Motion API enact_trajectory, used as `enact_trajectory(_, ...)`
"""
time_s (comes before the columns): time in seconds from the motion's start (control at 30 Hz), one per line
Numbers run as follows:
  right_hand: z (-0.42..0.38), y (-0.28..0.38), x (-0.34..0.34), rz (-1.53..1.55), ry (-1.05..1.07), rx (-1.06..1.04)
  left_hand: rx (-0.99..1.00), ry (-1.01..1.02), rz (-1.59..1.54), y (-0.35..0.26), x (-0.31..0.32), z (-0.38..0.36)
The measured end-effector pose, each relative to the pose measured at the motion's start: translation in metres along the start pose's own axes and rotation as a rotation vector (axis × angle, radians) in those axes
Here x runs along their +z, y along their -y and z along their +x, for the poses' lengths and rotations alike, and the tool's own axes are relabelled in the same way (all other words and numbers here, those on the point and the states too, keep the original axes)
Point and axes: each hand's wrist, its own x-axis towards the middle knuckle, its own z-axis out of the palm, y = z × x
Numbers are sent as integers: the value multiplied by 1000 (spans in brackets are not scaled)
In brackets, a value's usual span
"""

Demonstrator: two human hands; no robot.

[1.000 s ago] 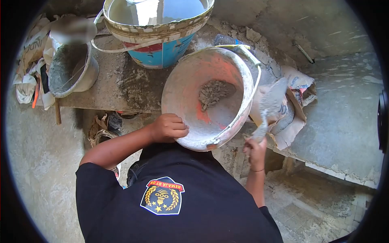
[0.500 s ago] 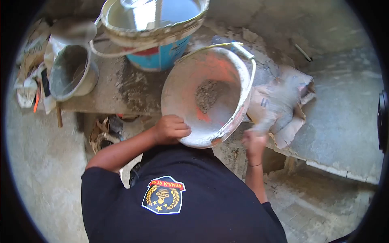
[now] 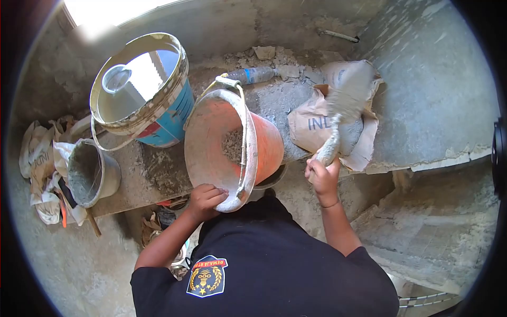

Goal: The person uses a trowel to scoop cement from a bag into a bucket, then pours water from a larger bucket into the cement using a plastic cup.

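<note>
An orange bucket (image 3: 268,145), its inside coated with grey dust, leans with its mouth turned toward me. Some grey crumbly material (image 3: 232,146) lies at its bottom. The fingers of my left hand (image 3: 207,202) are closed over its near rim. In my right hand (image 3: 323,178) is the crusted handle of a trowel (image 3: 331,146), gripped from below. Its blade, smeared by motion, is over a torn paper sack (image 3: 309,122). Grey powder (image 3: 350,136) shows in the sack's opening.
A large blue-and-white pail (image 3: 174,113) of water stands at the back left, a small clear container inside it. Left of it are a grey bucket (image 3: 108,177) and crumpled sacks (image 3: 41,164). A plastic bottle (image 3: 253,75) lies behind the orange bucket. The concrete ledge (image 3: 132,198) ends toward me.
The view has shifted, showing more of the back wall. My right hand and the trowel remain by the torn sack, the blade still moving. My left hand stays on the bucket's rim.
</note>
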Motion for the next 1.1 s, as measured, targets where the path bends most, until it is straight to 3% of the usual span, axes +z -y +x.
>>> enact_trajectory(0.03, 2, -12, -1, 112, -72, -71, -10, -3, 4, -2, 0, 3)
enact_trajectory(0.07, 2, -24, -8, -187, 74, 53, -14, 14, -5, -5, 0, 7)
enact_trajectory(0.1, 4, -34, -3, -694, 189, -146, -7, 23, -4, -7, 2, 8)
enact_trajectory(0.17, -13, -27, 14, -255, 127, 119, -9, 26, 44, -9, 6, 9)
enact_trajectory(0.2, -10, -22, 10, -248, 128, 119, -8, 28, 49, -10, 6, 10)
enact_trajectory(0.27, 7, -8, -1, -334, 262, -149, -26, 27, 61, -8, 7, 14)
enact_trajectory(0.3, 7, 2, -4, -329, 269, -137, -53, 37, 56, -12, 6, 13)
enact_trajectory(0.37, 11, 24, -7, -50, 161, 108, -54, 27, 68, -17, 7, 20)
enact_trajectory(0.43, 26, 18, -13, 22, 158, 94, -60, 63, 88, -20, 7, 28)
enact_trajectory(0.5, 34, 3, -14, 214, -2, 35, -62, 74, 87, -23, 8, 31)
enact_trajectory(0.57, 28, -12, -7, 228, -21, 12, -79, 89, 99, -25, 11, 31)
enact_trajectory(0.63, 21, -2, -3, -352, 356, 121, -102, 77, 103, -30, 12, 30)
enact_trajectory(0.67, 24, 13, -8, -220, 256, 167, -128, 62, 106, -31, 14, 31)
enact_trajectory(0.77, 55, 27, -38, 0, 241, 98, -158, 68, 120, -32, 15, 27)
enact_trajectory(0.8, 60, 17, -38, 51, 173, -26, -168, 73, 117, -33, 15, 28)
enact_trajectory(0.83, 60, 10, -34, 49, 173, -18, -164, 64, 124, -34, 16, 31)
enact_trajectory(0.9, 59, -5, -18, -788, 22, -1004, -156, 54, 130, -35, 19, 35)
enact_trajectory(0.93, 52, -16, -11, -578, 325, -708, -160, 43, 142, -33, 22, 36)
enact_trajectory(0.97, 55, -18, -19, -577, 329, -705, -170, 38, 153, -34, 23, 35)
enact_trajectory(1.03, 71, 15, -26, -145, 302, 106, -167, 43, 159, -34, 22, 34)
enact_trajectory(1.1, 86, 8, -27, -65, 281, 92, -166, 50, 167, -32, 19, 34)
